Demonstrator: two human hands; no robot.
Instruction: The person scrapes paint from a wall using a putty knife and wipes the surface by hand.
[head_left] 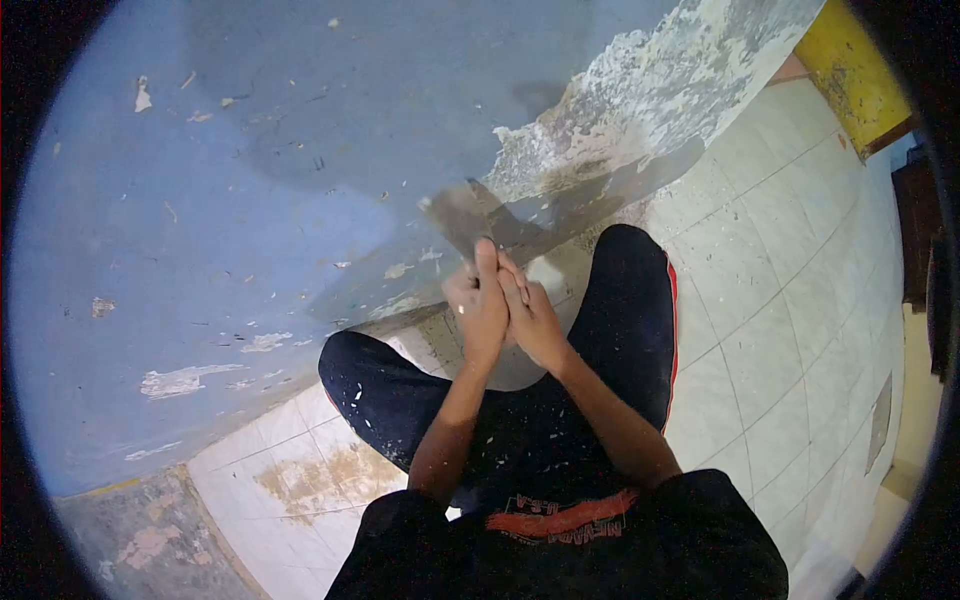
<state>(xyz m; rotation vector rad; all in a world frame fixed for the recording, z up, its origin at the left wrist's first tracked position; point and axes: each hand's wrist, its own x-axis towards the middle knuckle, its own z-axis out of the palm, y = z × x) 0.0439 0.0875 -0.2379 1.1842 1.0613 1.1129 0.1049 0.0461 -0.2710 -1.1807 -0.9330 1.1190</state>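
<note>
A wide-bladed scraper (458, 216) is tilted up against the blue wall (300, 150), its blade slightly blurred. Closed around its handle is my left hand (480, 305), thumb pointing up toward the blade. My right hand (532, 318) is closed too, pressed against the left with its fingers at the handle. The handle itself is mostly hidden by the hands. Right of the blade, a pale patch of bare plaster (600, 120) shows where the wall's paint is off.
My bent knees (635, 270) flank the hands close to the wall's foot. White floor tiles (740, 330) carry small flakes, with a brown stain (325, 483) at the left. A yellow panel (855, 75) stands at the upper right, dark furniture (915, 230) below it.
</note>
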